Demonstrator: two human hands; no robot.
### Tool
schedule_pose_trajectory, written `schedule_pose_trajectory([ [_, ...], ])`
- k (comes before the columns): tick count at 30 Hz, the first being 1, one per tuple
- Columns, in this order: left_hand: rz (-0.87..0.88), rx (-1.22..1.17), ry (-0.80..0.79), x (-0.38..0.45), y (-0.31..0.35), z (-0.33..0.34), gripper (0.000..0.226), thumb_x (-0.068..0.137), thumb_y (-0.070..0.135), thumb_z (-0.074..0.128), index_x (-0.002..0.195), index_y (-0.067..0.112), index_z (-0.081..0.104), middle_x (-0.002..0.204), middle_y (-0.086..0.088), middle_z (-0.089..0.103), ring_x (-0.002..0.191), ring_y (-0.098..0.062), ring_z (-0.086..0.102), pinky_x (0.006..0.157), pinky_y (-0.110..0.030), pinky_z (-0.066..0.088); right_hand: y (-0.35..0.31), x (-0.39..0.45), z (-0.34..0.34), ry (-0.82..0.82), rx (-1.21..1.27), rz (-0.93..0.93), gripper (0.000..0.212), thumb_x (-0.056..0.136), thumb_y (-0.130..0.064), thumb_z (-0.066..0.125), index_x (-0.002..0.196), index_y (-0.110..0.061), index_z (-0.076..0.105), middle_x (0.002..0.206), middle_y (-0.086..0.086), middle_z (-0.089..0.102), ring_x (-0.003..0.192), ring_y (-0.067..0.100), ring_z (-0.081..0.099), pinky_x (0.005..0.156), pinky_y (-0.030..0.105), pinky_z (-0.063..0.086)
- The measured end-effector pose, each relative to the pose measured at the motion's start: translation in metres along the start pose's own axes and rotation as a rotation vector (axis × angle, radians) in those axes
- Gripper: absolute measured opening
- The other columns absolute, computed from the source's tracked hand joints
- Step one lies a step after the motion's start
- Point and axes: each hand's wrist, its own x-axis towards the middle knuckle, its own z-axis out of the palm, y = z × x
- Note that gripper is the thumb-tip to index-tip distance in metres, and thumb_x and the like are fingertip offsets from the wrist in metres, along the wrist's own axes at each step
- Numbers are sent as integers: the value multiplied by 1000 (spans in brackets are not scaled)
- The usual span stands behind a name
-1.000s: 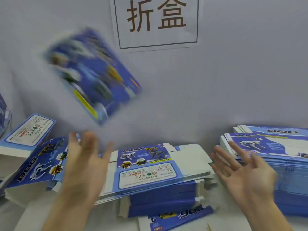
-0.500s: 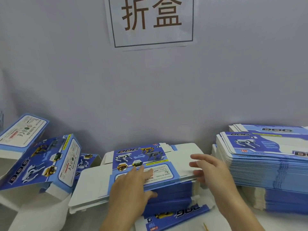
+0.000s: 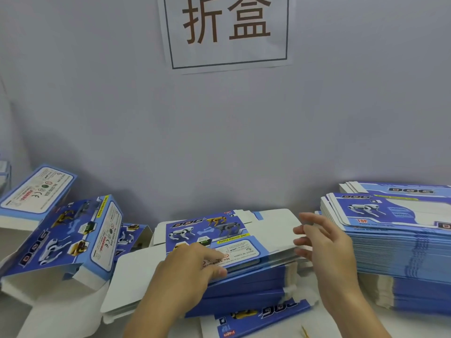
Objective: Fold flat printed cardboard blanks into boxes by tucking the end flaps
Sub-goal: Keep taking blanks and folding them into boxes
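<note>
Left hand [image 3: 188,272] pinches the near edge of the top flat glossy cardboard blank [image 3: 219,240]; right hand [image 3: 324,247], fingers spread, touches its white end flap [image 3: 273,228].

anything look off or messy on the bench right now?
Mostly tidy. The folded boxes at left lie tumbled and tilted against each other, not stacked. One blank pokes out askew under the middle stack. The right stack is neat. No damage visible.
</note>
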Motion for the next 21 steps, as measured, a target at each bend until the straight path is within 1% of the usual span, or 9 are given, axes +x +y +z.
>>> schedule_pose_trajectory([
  [4,70,-40,136,-1,4,-3,26,99,49,51,121,48,64,124,16,64,111,-12,56,91,-33,50,2,-1,1,32,33,-35,26,94,-3,54,98,-26,66,76,0,68,67,17,62,56,29,50],
  [6,156,-93,398,-1,7,-6,28,102,42,45,115,40,69,96,10,71,87,-17,62,73,-36,52,1,-1,3,30,28,-47,26,94,-3,54,98,-27,64,79,2,68,68,18,62,55,28,50],
  [9,301,-297,841,-5,17,-20,34,100,33,43,108,18,73,51,7,51,46,-12,45,43,-18,33,-1,-4,9,-38,-26,-58,26,96,-7,55,100,-30,65,84,1,71,72,16,66,58,28,53],
  [10,338,-354,951,-8,21,-27,29,101,29,45,102,18,72,48,7,45,45,-13,43,40,-13,26,-1,-6,12,-70,-55,-64,25,96,-9,56,102,-32,66,86,-1,72,74,14,68,61,29,55],
  [12,406,-462,1082,-15,27,-39,20,104,24,46,94,29,62,53,2,52,53,-14,48,41,-18,31,-3,-10,16,-124,-85,-95,23,98,-17,56,109,-36,64,94,-7,72,82,8,69,72,32,57],
  [16,374,-812,1012,-19,29,-54,32,105,28,46,79,29,64,68,15,65,58,1,53,54,-10,44,-12,-19,21,-229,-59,-178,34,99,-38,49,131,-49,46,119,-30,55,108,-14,53,81,14,45],
  [18,326,-1011,830,-16,27,-53,33,103,35,47,82,27,71,73,11,70,67,-2,60,64,-24,54,-22,-22,20,-272,6,-208,29,101,-37,46,126,-49,52,115,-31,60,106,-17,55,78,9,46],
  [19,304,-1074,746,-14,28,-51,34,102,35,46,81,31,73,75,9,72,69,-4,63,65,-27,55,-27,-22,18,-284,29,-224,25,102,-34,45,120,-46,58,112,-26,65,106,-9,60,79,13,49],
  [21,277,-1138,656,-13,30,-47,43,103,31,45,72,41,73,72,13,72,64,3,64,57,-18,53,-36,-24,13,-300,60,-242,22,102,-34,48,113,-42,65,113,-15,70,110,7,64,88,31,51],
])
